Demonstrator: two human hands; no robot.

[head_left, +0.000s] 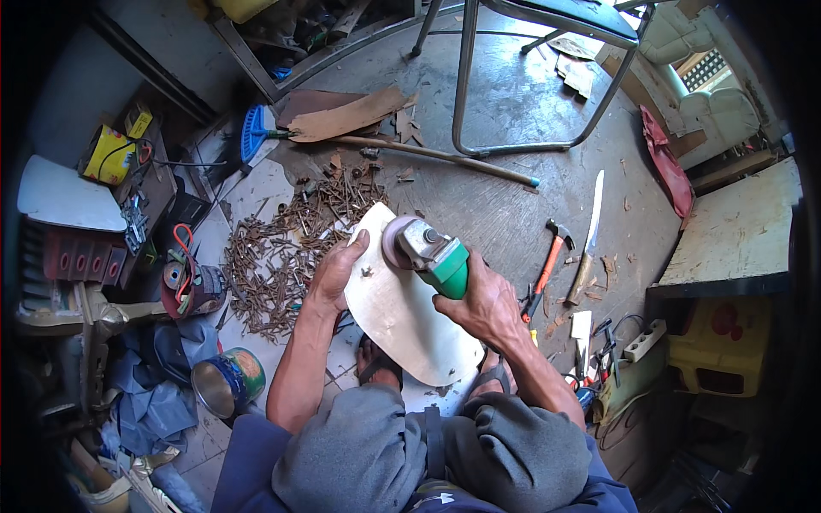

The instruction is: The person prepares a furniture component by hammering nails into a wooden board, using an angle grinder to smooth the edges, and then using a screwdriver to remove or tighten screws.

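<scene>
A pale, flat wooden piece (402,316) with rounded ends lies tilted on the floor between my feet. My left hand (338,269) presses on its left edge, fingers spread over the rim. My right hand (483,303) grips the green body of an angle grinder (432,252). The grinder's brownish sanding disc (396,242) rests against the upper part of the wooden piece. My grey-clad knees fill the lower middle.
A heap of rusty nails (286,244) lies left of the piece. A hammer (547,265), a long knife (590,231) and a power strip (643,340) lie at right. A tin can (227,380) stands lower left, a metal chair frame (530,77) behind, a broom (359,141) nearby.
</scene>
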